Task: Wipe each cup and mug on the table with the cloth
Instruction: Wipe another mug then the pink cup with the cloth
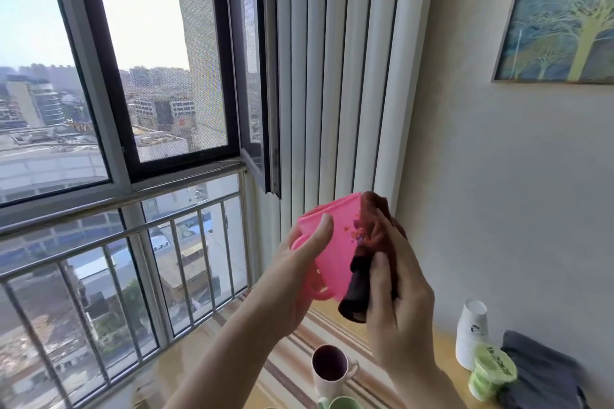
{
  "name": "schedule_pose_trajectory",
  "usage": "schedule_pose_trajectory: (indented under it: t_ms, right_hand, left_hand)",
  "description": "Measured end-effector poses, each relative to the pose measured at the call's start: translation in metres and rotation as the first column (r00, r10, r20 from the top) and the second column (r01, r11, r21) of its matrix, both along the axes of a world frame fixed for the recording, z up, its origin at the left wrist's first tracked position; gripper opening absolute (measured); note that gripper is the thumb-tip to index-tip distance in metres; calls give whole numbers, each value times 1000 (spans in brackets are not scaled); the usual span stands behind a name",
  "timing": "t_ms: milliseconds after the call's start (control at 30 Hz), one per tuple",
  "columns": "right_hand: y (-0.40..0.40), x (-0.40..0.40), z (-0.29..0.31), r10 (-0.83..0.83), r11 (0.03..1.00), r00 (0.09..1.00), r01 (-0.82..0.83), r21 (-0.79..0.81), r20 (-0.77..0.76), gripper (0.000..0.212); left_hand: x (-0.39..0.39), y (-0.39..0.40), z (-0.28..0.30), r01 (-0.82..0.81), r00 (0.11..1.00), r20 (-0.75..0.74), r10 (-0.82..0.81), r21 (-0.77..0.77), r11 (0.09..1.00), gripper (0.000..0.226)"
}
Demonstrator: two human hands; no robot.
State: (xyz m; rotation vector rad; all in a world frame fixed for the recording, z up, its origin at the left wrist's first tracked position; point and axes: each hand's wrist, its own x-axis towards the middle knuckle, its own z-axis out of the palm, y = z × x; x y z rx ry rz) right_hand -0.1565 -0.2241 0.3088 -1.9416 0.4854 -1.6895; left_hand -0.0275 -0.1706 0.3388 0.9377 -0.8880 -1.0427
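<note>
The right hand (397,302) lies closest to the camera, raised at chest height in the head view, its fingers and thumb curled round a bunched dark red-brown cloth (372,249) and pressing it against the side of a bright pink plastic cup with a loop handle (335,242). The cloth covers the cup's right flank and hangs in a dark fold below the thumb. The left hand (299,272) grips the same pink cup from the opposite side, thumb laid across its front wall and fingers wrapped behind near the handle, so the cup sits held between the 2 hands, tilted, well above the table. Below the forearms, on the pale wooden table with a striped runner (292,359), stands a white ceramic mug with a dark interior (330,372), upright, its handle turned to the right. Just in front of it, at the bottom edge, shows the rim of a pale green cup (342,403), only partly in view. To the right, near the wall, stands an upside-down stack of white paper cups (471,332); touching its base lies a stack of green-and-white paper cups on its side (491,372). Beside those rests a folded grey cloth (545,375). Behind, a window with a metal railing (116,236) fills the left, and a framed painting of trees (561,13) hangs on the wall.
</note>
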Motion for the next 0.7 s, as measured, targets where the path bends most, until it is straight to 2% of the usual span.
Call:
schedule_pose_trajectory:
  t_ms: [100, 200, 267, 333, 467, 567, 633, 700]
  right_hand:
    - [0, -6, -1, 56, 980, 997, -65, 186, 56, 49]
    - [-4, -9, 0, 98, 940, 987, -134, 312, 128, 53]
    - [-2, -6, -1, 193, 898, 965, -246, 365, 175, 63]
    - [4, -3, -4, 256, 871, 954, -297, 392, 154, 64]
    - [17, 6, -2, 204, 889, 977, -208, 408, 55, 52]
    - [16, 8, -11, 145, 891, 989, -128, 435, -6, 46]
    - [15, 4, -19, 123, 892, 991, -88, 443, -51, 47]
    - [13, -4, -26, 129, 903, 979, -50, 427, -157, 52]
  left_hand:
    - [6, 4, 4, 2, 1000, 0, -2, -19, 1000, 90]
    - [10, 4, 9, -22, 1000, 21, 22, -12, 1000, 62]
    - [10, 2, 12, -64, 997, 50, 64, -6, 998, 56]
    - [7, -2, 13, -101, 993, 50, 103, -25, 995, 48]
    - [-1, -9, 6, -227, 973, 28, 228, -33, 973, 52]
    - [-7, -11, 1, -277, 960, 40, 278, -44, 960, 45]
    - [-7, -10, 1, -306, 949, 65, 310, -58, 950, 44]
    - [-1, -10, -1, -329, 938, 91, 335, -69, 942, 55]
